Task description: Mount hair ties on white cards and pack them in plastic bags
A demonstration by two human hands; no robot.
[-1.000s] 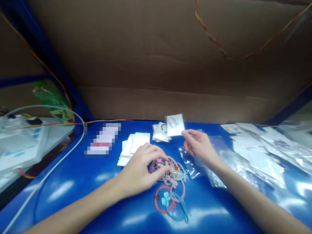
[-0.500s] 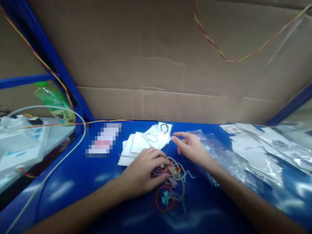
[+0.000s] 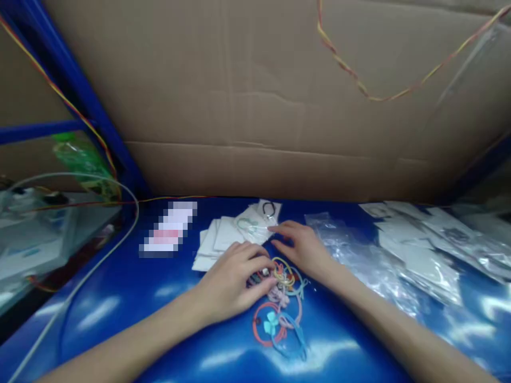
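A small tangle of colourful elastic hair ties (image 3: pixel 284 276) lies on the blue tabletop, one bearing a light-blue bow-like piece. My left hand (image 3: pixel 241 279) is curled round the left side of this tangle, its thumb and fingers on either side of some ties. Part of the pile is hidden under it. Just beyond, white cards (image 3: pixel 225 234) are stacked and fanned out; a black loop and a greenish loop lie on the top ones. My right hand (image 3: pixel 305 247) is open, thumb and index finger apart, with its index fingertip at the right edge of the cards.
Clear plastic bags (image 3: pixel 351 260) spread out to the right. Beyond them lie several bagged white cards (image 3: pixel 423 244). A blurred-out pink and white item (image 3: pixel 171 226) rests at left. A pale cable (image 3: pixel 115 247) loops along the left side near a green bottle (image 3: pixel 82 162). Cardboard (image 3: pixel 255 96) walls the back.
My right hand has shifted left and slightly down, its index finger now at the cards. My left hand stays at the hair ties, almost unmoved.
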